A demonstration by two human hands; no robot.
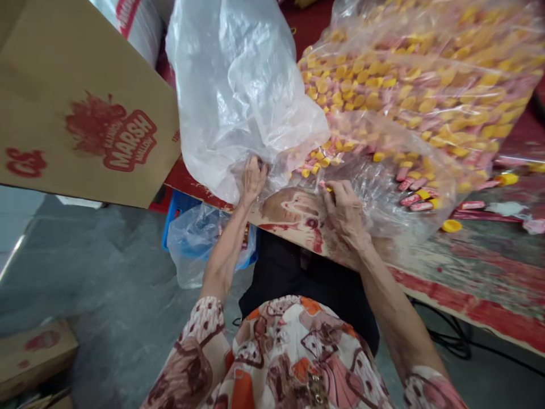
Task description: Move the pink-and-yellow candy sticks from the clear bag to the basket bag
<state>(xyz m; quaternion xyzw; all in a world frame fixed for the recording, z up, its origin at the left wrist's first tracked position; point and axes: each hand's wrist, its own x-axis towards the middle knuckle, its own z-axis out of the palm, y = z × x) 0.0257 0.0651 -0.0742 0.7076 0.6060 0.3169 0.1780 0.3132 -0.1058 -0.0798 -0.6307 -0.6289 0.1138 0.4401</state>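
Head view: left hand (pixel 253 182) and right hand (pixel 344 213) both pinch the clear plastic bag (pixel 383 193), seemingly holding its mouth up so the pink-and-yellow candies (pixel 361 96) stay in.

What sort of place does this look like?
Likely a candy packing workshop: a cardboard carton printed Marshmallow, a big clear bag of pink and yellow sweets, and a red-printed work table.

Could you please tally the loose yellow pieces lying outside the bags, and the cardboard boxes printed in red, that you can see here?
Loose yellow pieces: 3
Cardboard boxes printed in red: 2
Total: 5
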